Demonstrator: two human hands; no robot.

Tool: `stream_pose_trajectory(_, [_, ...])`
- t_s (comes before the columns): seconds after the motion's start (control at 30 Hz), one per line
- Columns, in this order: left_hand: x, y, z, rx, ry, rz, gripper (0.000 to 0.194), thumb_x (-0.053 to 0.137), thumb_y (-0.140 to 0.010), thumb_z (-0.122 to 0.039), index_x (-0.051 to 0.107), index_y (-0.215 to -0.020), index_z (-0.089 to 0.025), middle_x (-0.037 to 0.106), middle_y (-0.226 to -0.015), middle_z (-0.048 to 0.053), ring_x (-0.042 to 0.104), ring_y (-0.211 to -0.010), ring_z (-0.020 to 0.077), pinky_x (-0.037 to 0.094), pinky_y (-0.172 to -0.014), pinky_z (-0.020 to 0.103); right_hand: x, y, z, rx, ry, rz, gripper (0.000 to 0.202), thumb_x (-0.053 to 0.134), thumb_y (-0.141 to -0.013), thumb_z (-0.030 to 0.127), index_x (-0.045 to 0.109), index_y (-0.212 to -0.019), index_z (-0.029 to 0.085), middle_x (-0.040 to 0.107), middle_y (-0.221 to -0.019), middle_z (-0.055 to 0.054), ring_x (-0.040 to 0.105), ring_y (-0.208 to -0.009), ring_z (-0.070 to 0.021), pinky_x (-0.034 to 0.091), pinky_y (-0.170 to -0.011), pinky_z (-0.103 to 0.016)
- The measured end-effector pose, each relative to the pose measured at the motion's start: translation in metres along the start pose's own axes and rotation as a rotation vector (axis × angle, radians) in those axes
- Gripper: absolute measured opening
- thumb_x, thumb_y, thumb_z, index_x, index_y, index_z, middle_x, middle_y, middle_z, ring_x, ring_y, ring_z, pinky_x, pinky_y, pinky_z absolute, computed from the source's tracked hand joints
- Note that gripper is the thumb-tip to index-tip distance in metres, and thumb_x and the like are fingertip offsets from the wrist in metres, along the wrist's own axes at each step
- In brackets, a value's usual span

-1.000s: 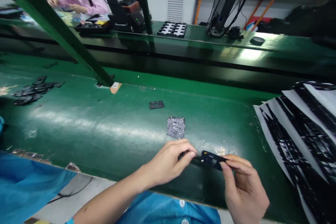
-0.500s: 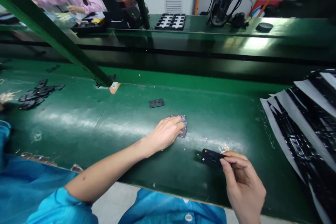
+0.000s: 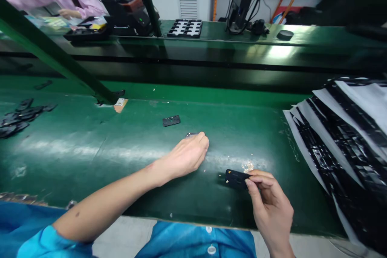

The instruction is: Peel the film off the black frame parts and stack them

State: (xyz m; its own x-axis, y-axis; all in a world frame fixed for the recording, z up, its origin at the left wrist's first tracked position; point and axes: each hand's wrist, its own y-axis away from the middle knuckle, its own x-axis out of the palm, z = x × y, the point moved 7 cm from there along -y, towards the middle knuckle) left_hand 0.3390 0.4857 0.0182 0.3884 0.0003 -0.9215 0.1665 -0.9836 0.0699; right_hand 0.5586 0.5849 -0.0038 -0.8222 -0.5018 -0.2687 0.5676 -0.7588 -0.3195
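Observation:
Between the thumb and fingers of my right hand (image 3: 269, 199) is a flat black plastic part (image 3: 236, 179), held just above the green table; small gold-coloured bits show at its left end. My left hand (image 3: 191, 151) is over dark parts (image 3: 190, 134) on the table, and only an edge of them shows past the fingers. Its fingers are curled together, and what they grip is hidden. Another black part (image 3: 171, 120) lies alone, up and to the left of that hand. Small pale bits (image 3: 248, 167) are scattered by the right fingertips.
Black parts (image 3: 21, 117) are heaped at the far left. A green post (image 3: 63, 56) slants to the table. Layered black and white sheets (image 3: 341, 141) cover the right side. On the back shelf are a tray (image 3: 185, 28) and a round black object (image 3: 285, 35). A person in pink is at the upper left.
The camera view has shifted, so the scene sits further left. The left fingers have curled in and now cover more of the parts under them. The right hand still holds its part.

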Motion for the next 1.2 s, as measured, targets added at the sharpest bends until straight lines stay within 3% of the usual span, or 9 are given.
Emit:
stream_pose_trajectory(0.13, [0.009, -0.006, -0.034, 0.089, 0.375, 0.001, 0.013, 0.045, -0.104, -0.012, 0.055, -0.109, -0.019, 0.066, -0.101, 0.004, 0.063, -0.086, 0.0192, 0.050, -0.077, 0.031, -0.007, -0.002, 0.014, 0.015, -0.044, -0.053, 0.005, 0.072, -0.098, 0.017, 0.069, -0.098, 0.021, 0.070, -0.104, -0.007, 0.071, -0.098, -0.0189, 0.060, -0.084, -0.028])
stream_pose_trajectory(0.3, [0.015, -0.004, -0.053, 0.114, 0.507, -0.021, 0.030, 0.043, -0.105, -0.011, 0.058, -0.130, -0.020, 0.070, -0.123, 0.009, 0.066, -0.113, 0.0246, 0.049, -0.103, 0.042, -0.015, -0.001, 0.028, -0.029, -0.077, -0.097, 0.012, 0.071, -0.098, 0.011, 0.068, -0.102, 0.022, 0.070, -0.105, -0.007, 0.070, -0.102, -0.0186, 0.059, -0.088, -0.028])
stream_pose_trajectory(0.4, [0.008, 0.010, -0.054, 0.010, 0.798, -0.026, 0.027, 0.041, -0.113, -0.028, 0.062, -0.128, -0.022, 0.073, -0.110, 0.005, 0.069, -0.103, 0.0203, 0.052, -0.094, 0.035, -0.015, 0.001, 0.028, -0.059, -0.062, -0.091, 0.015, 0.069, -0.098, 0.009, 0.068, -0.104, 0.023, 0.070, -0.106, -0.007, 0.071, -0.103, -0.0195, 0.059, -0.088, -0.029])
stream_pose_trajectory(0.5, [0.013, 0.025, -0.062, -0.047, 0.966, 0.009, 0.031, 0.046, -0.112, -0.043, 0.065, -0.120, -0.020, 0.071, -0.094, 0.003, 0.068, -0.086, 0.0183, 0.051, -0.080, 0.031, -0.004, 0.002, 0.029, -0.081, -0.075, -0.047, 0.017, 0.068, -0.099, 0.008, 0.068, -0.107, 0.023, 0.071, -0.107, -0.007, 0.071, -0.104, -0.0202, 0.059, -0.089, -0.031])
stream_pose_trajectory(0.63, [0.030, 0.035, -0.065, -0.134, 1.074, -0.059, 0.036, 0.045, -0.112, -0.048, 0.059, -0.096, -0.018, 0.060, -0.076, -0.001, 0.058, -0.066, 0.0138, 0.045, -0.065, 0.027, 0.009, 0.004, 0.032, -0.068, -0.119, -0.028, 0.021, 0.066, -0.100, 0.011, 0.067, -0.116, 0.025, 0.073, -0.110, -0.007, 0.072, -0.103, -0.0189, 0.061, -0.089, -0.029])
stream_pose_trajectory(0.8, [0.037, 0.037, -0.061, -0.160, 1.098, -0.115, 0.035, 0.042, -0.113, -0.046, 0.053, -0.093, -0.020, 0.056, -0.078, -0.002, 0.054, -0.068, 0.0129, 0.043, -0.068, 0.026, 0.011, 0.006, 0.029, 0.024, -0.078, 0.011, 0.032, 0.065, -0.104, 0.020, 0.065, -0.135, 0.028, 0.076, -0.110, -0.005, 0.075, -0.092, -0.0161, 0.064, -0.084, -0.026])
stream_pose_trajectory(0.97, [0.037, 0.038, -0.070, -0.092, 1.086, -0.004, 0.027, 0.037, -0.114, -0.039, 0.054, -0.104, -0.020, 0.058, -0.080, -0.002, 0.057, -0.071, 0.0142, 0.046, -0.075, 0.029, 0.008, 0.004, 0.024, 0.077, -0.032, -0.020, 0.025, 0.065, -0.104, 0.025, 0.073, -0.127, 0.029, 0.078, -0.103, -0.005, 0.072, -0.073, -0.0135, 0.061, -0.066, -0.022])
stream_pose_trajectory(1.1, [0.029, 0.039, -0.072, -0.091, 1.042, 0.002, 0.020, 0.048, -0.111, -0.037, 0.054, -0.122, -0.021, 0.066, -0.104, 0.004, 0.064, -0.094, 0.0184, 0.048, -0.089, 0.032, 0.010, 0.002, 0.024, 0.116, -0.060, -0.043, 0.017, 0.067, -0.102, 0.025, 0.077, -0.114, 0.025, 0.077, -0.091, -0.004, 0.068, -0.064, -0.0126, 0.056, -0.056, -0.020])
stream_pose_trajectory(1.2, [0.026, 0.038, -0.073, -0.109, 1.020, -0.008, 0.026, 0.044, -0.112, -0.042, 0.056, -0.104, -0.021, 0.064, -0.092, 0.002, 0.062, -0.085, 0.0171, 0.046, -0.082, 0.031, 0.012, 0.000, 0.026, 0.151, -0.105, -0.055, 0.011, 0.070, -0.099, 0.026, 0.077, -0.107, 0.023, 0.073, -0.079, -0.002, 0.065, -0.058, -0.0121, 0.054, -0.053, -0.019])
